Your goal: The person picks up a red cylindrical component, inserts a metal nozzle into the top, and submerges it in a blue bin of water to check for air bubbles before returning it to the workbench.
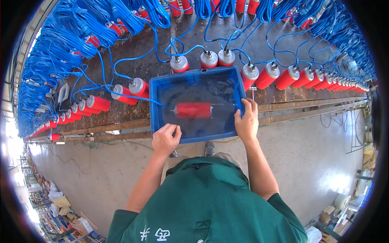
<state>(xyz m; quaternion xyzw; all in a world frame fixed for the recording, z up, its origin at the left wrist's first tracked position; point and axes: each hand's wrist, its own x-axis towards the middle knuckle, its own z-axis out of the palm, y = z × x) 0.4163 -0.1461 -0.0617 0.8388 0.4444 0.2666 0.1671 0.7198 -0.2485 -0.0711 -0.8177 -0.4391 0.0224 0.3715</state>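
A blue plastic tub (154,121) of water sits at the near edge of the workbench, in front of me. Under the water lies a red cylinder (193,110) with metal ends, on its side; it looks like a submersible pump motor. A blue cable (142,98) runs over the tub's left wall toward it. My left hand (165,139) is closed at the near-left rim, with fingers curled and the thumb pressed against them. On the right wall, my right hand (247,121) grips the rim, its fingertips over the edge. Neither hand touches the red cylinder.
Along the dark workbench (133,44) stand rows of red cylinders (267,75) with silver tops and blue cables, left and right of the tub. Coiled blue cables (52,52) pile up at the far side. Metal rails (308,106) run along the bench front, above a concrete floor (296,150).
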